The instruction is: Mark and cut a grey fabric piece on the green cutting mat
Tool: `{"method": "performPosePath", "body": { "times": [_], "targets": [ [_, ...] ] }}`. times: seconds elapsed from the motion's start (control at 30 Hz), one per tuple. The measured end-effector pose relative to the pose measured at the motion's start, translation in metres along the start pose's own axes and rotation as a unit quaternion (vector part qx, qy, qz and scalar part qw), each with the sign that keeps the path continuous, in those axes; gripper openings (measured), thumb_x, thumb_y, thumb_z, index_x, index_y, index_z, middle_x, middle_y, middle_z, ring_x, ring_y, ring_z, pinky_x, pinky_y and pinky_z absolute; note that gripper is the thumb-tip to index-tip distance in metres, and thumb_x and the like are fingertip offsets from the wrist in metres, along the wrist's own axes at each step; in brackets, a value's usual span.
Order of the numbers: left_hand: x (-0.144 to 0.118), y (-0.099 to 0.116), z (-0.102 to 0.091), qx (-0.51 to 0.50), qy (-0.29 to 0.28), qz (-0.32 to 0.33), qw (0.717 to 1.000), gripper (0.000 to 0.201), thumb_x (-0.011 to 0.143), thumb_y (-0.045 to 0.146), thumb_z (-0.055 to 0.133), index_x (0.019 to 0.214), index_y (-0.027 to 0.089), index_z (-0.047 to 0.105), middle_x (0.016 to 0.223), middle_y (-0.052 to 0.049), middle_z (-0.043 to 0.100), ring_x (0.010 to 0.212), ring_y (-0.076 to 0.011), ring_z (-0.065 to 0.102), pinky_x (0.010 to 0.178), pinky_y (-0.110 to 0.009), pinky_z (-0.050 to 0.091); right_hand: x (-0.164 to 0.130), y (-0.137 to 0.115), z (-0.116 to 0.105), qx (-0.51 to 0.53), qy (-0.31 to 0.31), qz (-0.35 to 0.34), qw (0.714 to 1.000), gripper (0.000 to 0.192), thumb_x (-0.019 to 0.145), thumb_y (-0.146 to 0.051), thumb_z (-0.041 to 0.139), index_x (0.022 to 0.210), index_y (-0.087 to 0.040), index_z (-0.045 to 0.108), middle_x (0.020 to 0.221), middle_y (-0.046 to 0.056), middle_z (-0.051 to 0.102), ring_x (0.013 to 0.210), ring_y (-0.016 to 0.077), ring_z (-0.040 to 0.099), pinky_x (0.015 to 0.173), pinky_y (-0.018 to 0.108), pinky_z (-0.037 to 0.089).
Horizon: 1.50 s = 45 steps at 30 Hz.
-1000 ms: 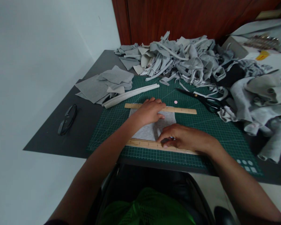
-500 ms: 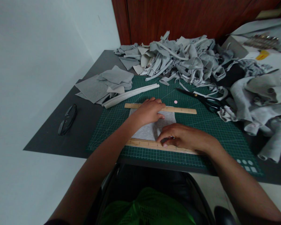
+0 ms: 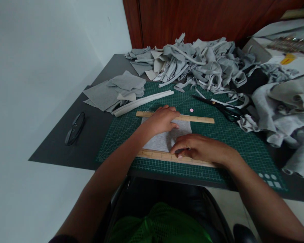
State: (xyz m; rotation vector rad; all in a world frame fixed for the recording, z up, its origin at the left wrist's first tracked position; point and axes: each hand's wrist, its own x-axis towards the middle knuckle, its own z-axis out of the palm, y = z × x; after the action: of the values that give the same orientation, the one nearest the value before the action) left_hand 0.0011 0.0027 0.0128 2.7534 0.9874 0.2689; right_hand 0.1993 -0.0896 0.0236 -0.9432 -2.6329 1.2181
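A piece of grey fabric lies flat on a green cutting mat, with a wooden ruler along its far edge and another along its near edge. My left hand is closed over the far wooden ruler, its fingers pressing it down and its thumb over the fabric. At the near edge, my right hand holds the near wooden ruler with thumb and bent fingers. Parts of the fabric and of both rulers are hidden under my hands and left forearm.
Black scissors and a small pink disc lie beyond the far ruler. Folded grey fabric pieces and glasses are at left. A heap of grey scraps fills the back, with rolled cloth at right.
The whole view has shifted very slightly, so things appear a little farther right. Both hands keep their places on the rulers and fabric.
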Motion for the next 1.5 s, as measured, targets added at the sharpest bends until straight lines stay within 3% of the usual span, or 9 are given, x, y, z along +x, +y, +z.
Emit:
{"method": "performPosePath", "body": {
  "times": [0.2, 0.4, 0.77, 1.07, 1.27, 1.5],
  "targets": [
    [0.001, -0.016, -0.003, -0.082, -0.047, -0.007, 0.995, 0.050, 0.084, 0.028, 0.081, 0.133, 0.026, 0.070, 0.135, -0.005, 0.064, 0.123, -0.0261, 0.054, 0.108, -0.037, 0.041, -0.002, -0.011, -0.001, 0.006, -0.004, 0.022, 1.000, 0.021, 0.096, -0.018, 0.063, 0.110, -0.025, 0.077, 0.104, 0.002, 0.079, 0.096, 0.0192, 0.071, 0.085, 0.031, 0.048],
    [0.002, -0.029, -0.001, -0.133, -0.050, 0.002, 0.990, 0.054, 0.082, 0.026, 0.081, 0.134, 0.025, 0.069, 0.141, -0.006, 0.061, 0.131, -0.0241, 0.052, 0.115, -0.037, 0.037, -0.003, -0.017, 0.000, 0.022, -0.018, 0.043, 0.999, 0.014, 0.094, -0.027, 0.068, 0.107, -0.026, 0.074, 0.097, 0.001, 0.079, 0.089, 0.0204, 0.071, 0.080, 0.033, 0.047],
    [0.002, -0.026, 0.000, -0.118, -0.050, 0.003, 0.992, 0.043, 0.088, 0.026, 0.074, 0.131, 0.027, 0.069, 0.140, -0.004, 0.062, 0.129, -0.0233, 0.053, 0.116, -0.038, 0.036, -0.003, -0.017, 0.001, 0.019, -0.024, 0.053, 0.998, 0.019, 0.095, -0.024, 0.065, 0.112, -0.027, 0.074, 0.100, 0.001, 0.079, 0.094, 0.0219, 0.072, 0.084, 0.033, 0.048],
    [0.000, -0.023, -0.002, -0.110, -0.047, -0.004, 0.993, 0.043, 0.087, 0.027, 0.076, 0.129, 0.028, 0.069, 0.139, -0.003, 0.062, 0.128, -0.0239, 0.052, 0.114, -0.037, 0.038, -0.003, -0.013, 0.003, 0.004, -0.006, 0.046, 0.999, 0.044, 0.093, -0.023, 0.067, 0.136, -0.030, 0.070, 0.119, 0.005, 0.078, 0.108, 0.0254, 0.070, 0.095, 0.037, 0.049],
    [0.001, -0.024, 0.000, -0.114, -0.047, -0.008, 0.992, 0.044, 0.086, 0.026, 0.076, 0.129, 0.027, 0.069, 0.139, -0.003, 0.062, 0.127, -0.0238, 0.052, 0.114, -0.038, 0.038, -0.003, -0.016, 0.002, -0.002, -0.032, 0.028, 0.999, 0.044, 0.097, -0.020, 0.063, 0.140, -0.031, 0.070, 0.105, 0.004, 0.079, 0.098, 0.0218, 0.072, 0.091, 0.034, 0.050],
    [0.001, -0.025, 0.001, -0.128, -0.041, -0.005, 0.991, 0.046, 0.084, 0.025, 0.078, 0.129, 0.027, 0.070, 0.138, -0.003, 0.062, 0.126, -0.0248, 0.053, 0.113, -0.039, 0.039, -0.004, -0.016, 0.001, -0.016, -0.038, 0.025, 0.999, 0.043, 0.098, -0.021, 0.064, 0.139, -0.033, 0.071, 0.102, 0.004, 0.079, 0.100, 0.0232, 0.070, 0.092, 0.036, 0.048]
  ]
}}
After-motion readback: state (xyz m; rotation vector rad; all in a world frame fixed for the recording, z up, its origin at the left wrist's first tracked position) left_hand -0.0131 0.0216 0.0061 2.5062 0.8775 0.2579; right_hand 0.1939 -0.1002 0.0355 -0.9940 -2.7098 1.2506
